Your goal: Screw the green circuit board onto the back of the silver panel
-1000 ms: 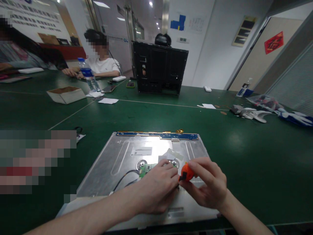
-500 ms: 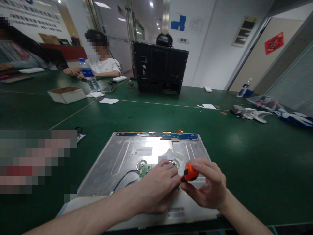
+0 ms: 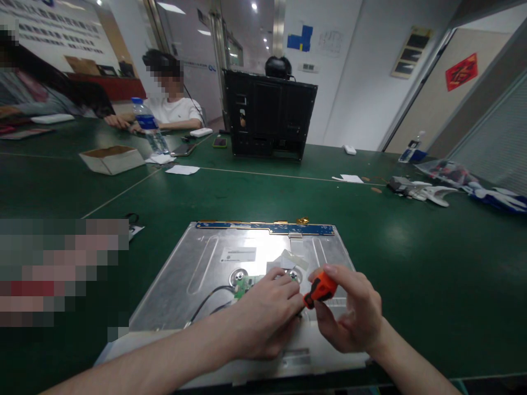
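My right hand [image 3: 349, 312] grips the orange and black handle of a screwdriver [image 3: 323, 286] between thumb and fingers. The handle slants down to the left, and its tip is hidden behind my left hand. Curled over a small green circuit board [image 3: 244, 285], my left hand [image 3: 274, 307] has its fingers closed beside the screwdriver's lower end; what they hold is hidden. Beneath both hands lies a flat silver metal panel [image 3: 173, 291]. A blue circuit strip [image 3: 247, 225] runs along its far edge, and dark cables [image 3: 206, 298] lead from the green board.
On the green table [image 3: 432, 263] a black monitor housing [image 3: 269, 115] stands upright beyond the panel. A water bottle [image 3: 150, 126] and an open box [image 3: 112, 160] are at far left. Gloves [image 3: 432, 193] lie to the right. People sit across the table.
The screwdriver handle has turned in my right hand, and my thumb and fingers have shifted on it. My left hand and the panel stay in place.
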Demonstrator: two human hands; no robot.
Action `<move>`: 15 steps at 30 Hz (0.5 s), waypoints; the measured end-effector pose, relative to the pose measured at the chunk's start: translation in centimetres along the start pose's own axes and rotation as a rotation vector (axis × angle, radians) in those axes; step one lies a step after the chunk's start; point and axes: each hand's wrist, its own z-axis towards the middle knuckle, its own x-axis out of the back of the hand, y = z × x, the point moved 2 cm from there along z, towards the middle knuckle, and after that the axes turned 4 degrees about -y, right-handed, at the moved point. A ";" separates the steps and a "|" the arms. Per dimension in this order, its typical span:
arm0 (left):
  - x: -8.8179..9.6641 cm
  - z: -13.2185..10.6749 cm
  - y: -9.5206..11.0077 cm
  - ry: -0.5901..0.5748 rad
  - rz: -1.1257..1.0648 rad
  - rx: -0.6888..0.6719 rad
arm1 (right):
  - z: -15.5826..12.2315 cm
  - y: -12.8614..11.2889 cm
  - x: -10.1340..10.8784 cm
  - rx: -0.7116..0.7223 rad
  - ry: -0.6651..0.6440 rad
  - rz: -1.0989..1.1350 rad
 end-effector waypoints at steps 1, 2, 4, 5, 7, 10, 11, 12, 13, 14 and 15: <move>0.0 0.0 0.0 -0.003 0.001 0.000 | 0.0 0.1 0.0 -0.001 -0.003 0.008; 0.0 0.0 0.0 -0.006 0.001 -0.001 | -0.1 0.1 -0.1 0.000 -0.008 0.016; 0.0 0.1 0.0 -0.010 0.000 -0.002 | -0.1 0.2 -0.1 0.005 -0.011 0.032; 0.0 0.1 0.0 -0.010 -0.001 -0.001 | -0.1 0.2 -0.1 0.002 -0.012 0.039; 0.0 0.1 0.0 -0.007 -0.004 0.000 | -0.2 0.3 -0.1 -0.007 0.001 0.033; 0.0 0.1 0.0 -0.009 -0.010 -0.005 | -0.2 0.3 0.0 -0.011 0.007 -0.032; 0.1 0.1 0.0 -0.011 -0.011 -0.007 | -0.2 0.2 0.0 -0.009 0.003 -0.057; 0.1 0.1 0.0 -0.011 -0.010 -0.008 | -0.2 0.2 0.1 -0.012 -0.002 -0.078; 0.1 0.1 0.1 -0.009 -0.009 -0.009 | -0.1 0.1 0.1 -0.016 -0.009 -0.092; 0.1 0.1 0.1 -0.005 -0.007 -0.010 | -0.1 0.1 0.2 -0.020 -0.016 -0.102; 0.0 0.1 0.1 -0.001 -0.006 -0.010 | 0.0 0.0 0.2 -0.024 -0.023 -0.111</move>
